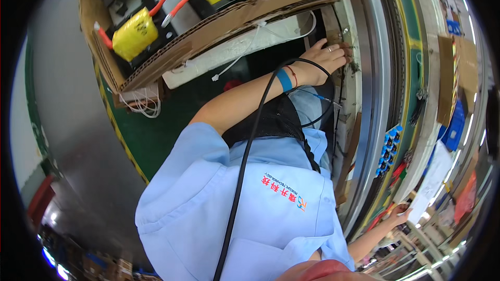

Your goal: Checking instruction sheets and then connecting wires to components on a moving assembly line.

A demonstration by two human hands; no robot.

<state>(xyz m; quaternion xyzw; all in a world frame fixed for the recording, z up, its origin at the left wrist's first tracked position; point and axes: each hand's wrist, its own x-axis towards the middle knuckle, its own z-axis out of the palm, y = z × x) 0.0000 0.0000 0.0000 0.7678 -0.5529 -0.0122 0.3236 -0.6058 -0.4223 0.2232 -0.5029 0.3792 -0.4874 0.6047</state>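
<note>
My left hand (327,62) reaches across in front of my body, back of the hand up and fingers extended. Its fingertips rest against the dirty pale ledge (350,86) beneath the metal rail; no object shows in it. A black cable (259,109) loops past the wrist. Far to the right, my right hand (400,214) is closed on the lower edge of a white sheet of paper (436,177), small and partly blurred in the picture. An open cardboard box (250,15) stands beyond my left forearm. It holds several yellow-wrapped components (136,34) with red leads.
A metal rail (372,99) and a green strip run along the workbench on my right. Blue-topped connectors (388,151), a blue bin (454,125) and a cardboard piece (447,80) lie along it. White cable ties (141,101) hang under the box, above the green floor (133,130).
</note>
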